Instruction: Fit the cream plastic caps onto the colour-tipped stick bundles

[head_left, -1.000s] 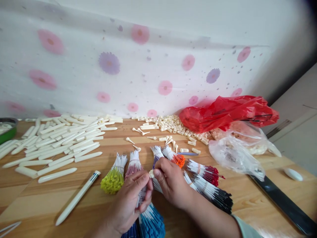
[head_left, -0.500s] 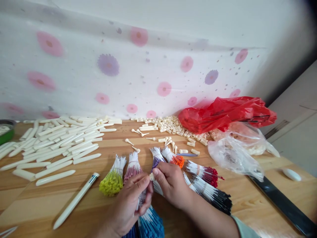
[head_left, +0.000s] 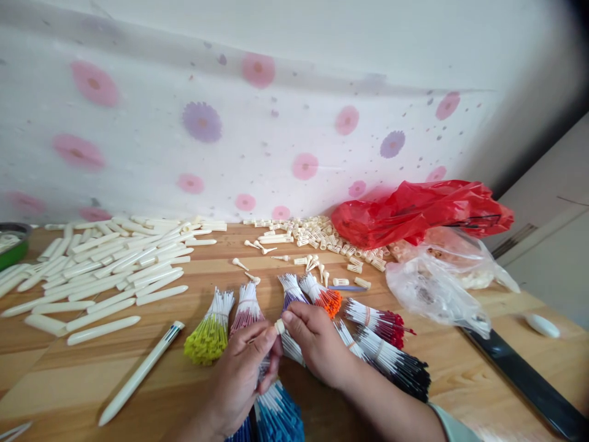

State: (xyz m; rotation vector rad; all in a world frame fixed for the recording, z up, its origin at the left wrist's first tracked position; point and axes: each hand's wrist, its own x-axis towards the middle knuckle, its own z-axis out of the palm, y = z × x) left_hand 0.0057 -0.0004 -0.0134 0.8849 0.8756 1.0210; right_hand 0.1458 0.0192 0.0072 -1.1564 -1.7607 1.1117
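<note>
- the left hand (head_left: 243, 368) pinches a small cream piece (head_left: 279, 326); whether its palm holds more cannot be told.
- the right hand (head_left: 317, 341) grips the same piece, which sits between both hands, right of the yellow bundle (head_left: 207, 337).
- the piece shows slightly more plainly than half a second ago; the handling of it seems unfinished.
- no brand, label or writing is readable on the pen (head_left: 142, 371) or red bag (head_left: 423, 212).

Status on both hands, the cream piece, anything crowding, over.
Left hand pinching cream piece. Right hand pinching at its edge. Light-blue bundle partly hidden behind left hand; pink bundle too.
</note>
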